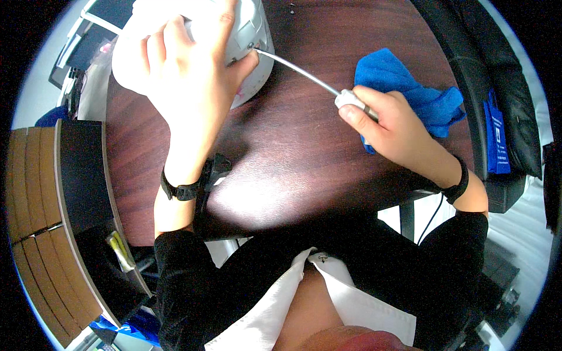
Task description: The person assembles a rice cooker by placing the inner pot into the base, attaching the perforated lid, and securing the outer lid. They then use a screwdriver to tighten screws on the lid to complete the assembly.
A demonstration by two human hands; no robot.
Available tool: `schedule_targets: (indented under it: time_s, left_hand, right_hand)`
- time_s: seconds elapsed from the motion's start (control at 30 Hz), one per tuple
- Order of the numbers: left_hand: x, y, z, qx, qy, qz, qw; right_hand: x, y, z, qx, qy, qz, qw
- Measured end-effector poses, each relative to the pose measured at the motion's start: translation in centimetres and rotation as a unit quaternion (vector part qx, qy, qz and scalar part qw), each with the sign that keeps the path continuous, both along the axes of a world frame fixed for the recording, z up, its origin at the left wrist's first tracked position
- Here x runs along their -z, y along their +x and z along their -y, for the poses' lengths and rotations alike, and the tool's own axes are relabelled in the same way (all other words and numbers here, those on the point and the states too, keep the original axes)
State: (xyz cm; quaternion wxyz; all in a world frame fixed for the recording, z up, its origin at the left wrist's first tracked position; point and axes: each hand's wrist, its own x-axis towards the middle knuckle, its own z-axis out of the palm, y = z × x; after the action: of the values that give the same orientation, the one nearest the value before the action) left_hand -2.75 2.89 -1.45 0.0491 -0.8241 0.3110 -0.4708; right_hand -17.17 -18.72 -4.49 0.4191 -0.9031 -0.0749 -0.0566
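Observation:
A white rounded appliance [252,76] stands at the far left of the table, partly covered by my hand and washed out by glare. My left hand [190,67] lies over it with fingers stretched out, the thumb close to where a thin white cord [304,74] comes out of its side. The cord runs slackly curved to the right. Pinched between thumb and fingers of my right hand [389,120] is the pale plug [346,99] at the cord's end; its tip is partly hidden. Just beyond this hand a crumpled blue cloth [404,82] rests on the table.
The dark wood table [275,134] has a curved edge, with my body at its near side. A black padded seat [489,64] borders it on the right, with a blue bag [496,134] on it. Brown drawers [44,234] stand at the left.

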Motion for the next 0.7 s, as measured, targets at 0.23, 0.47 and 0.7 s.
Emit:
schedule_targets:
  time_s: [0.23,0.47,0.7]
  left_hand:
    - [-0.8,-0.7,0.2,-0.003,-0.006,-0.037,0.999]
    - [-0.9,-0.6,0.4,0.004,-0.003,-0.050,0.999]
    - [-0.8,-0.3,0.2,0.010,-0.004,-0.041,0.999]
  right_hand:
    - [-0.4,0.6,0.1,0.024,-0.103,0.093,0.990]
    - [-0.4,0.6,0.5,0.029,-0.118,0.066,0.990]
    - [-0.3,0.6,0.3,0.031,-0.109,0.072,0.991]
